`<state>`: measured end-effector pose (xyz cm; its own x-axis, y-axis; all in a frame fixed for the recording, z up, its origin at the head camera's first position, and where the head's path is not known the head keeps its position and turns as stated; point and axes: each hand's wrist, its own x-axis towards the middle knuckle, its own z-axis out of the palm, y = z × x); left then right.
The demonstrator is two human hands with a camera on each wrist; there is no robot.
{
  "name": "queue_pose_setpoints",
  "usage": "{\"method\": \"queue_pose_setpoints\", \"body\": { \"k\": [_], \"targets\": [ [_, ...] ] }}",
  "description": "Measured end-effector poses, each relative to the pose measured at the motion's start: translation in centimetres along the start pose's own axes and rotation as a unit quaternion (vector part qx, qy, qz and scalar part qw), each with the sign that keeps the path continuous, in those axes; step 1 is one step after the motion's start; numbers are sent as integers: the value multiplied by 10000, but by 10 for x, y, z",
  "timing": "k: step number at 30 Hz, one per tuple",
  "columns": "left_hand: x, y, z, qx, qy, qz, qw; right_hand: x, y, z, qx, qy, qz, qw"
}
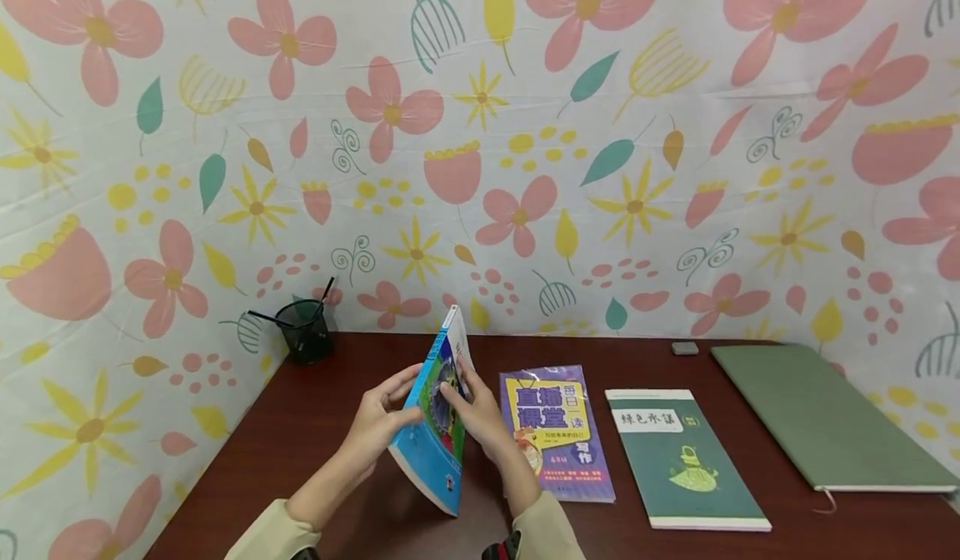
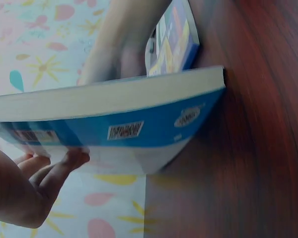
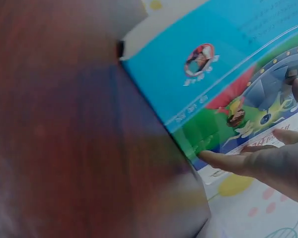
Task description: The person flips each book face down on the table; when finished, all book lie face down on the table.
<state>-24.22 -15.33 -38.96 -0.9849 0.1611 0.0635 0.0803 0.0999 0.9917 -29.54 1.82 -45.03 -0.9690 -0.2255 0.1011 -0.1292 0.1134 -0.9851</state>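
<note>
A thick blue book (image 1: 435, 435) with a colourful cover stands tilted on its lower corner on the dark red wooden table (image 1: 315, 427). My left hand (image 1: 378, 418) grips its left edge, thumb on the front cover and fingertips (image 2: 72, 158) on the blue back cover (image 2: 139, 130). On the other side my right hand (image 1: 480, 414) holds the book, with its fingers (image 3: 238, 159) lying across the front cover (image 3: 213, 74). The page block shows along the top in the left wrist view.
To the right lie a purple and yellow book (image 1: 558, 431), a green booklet (image 1: 686, 460) and a large green notebook (image 1: 825, 414). A small grey eraser (image 1: 684, 348) sits at the back. A black mesh pen cup (image 1: 303, 332) stands in the back left corner against floral walls.
</note>
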Motion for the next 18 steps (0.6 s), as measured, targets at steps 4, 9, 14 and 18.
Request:
{"method": "queue_pose_setpoints", "body": {
  "k": [4,9,14,18],
  "targets": [
    [0,4,7,11,-152,63,9999,0,-6,-5,600,-237,82,9979],
    [0,10,16,167,-141,175,9996,-2,-19,-9,1125,-445,-12,9927],
    [-2,13,22,274,-199,324,9989,-4,-30,-11,1193,-467,-151,9916],
    [-6,15,25,361,-301,495,9977,-6,-35,-12,1274,-343,-290,9908]
  ]
}}
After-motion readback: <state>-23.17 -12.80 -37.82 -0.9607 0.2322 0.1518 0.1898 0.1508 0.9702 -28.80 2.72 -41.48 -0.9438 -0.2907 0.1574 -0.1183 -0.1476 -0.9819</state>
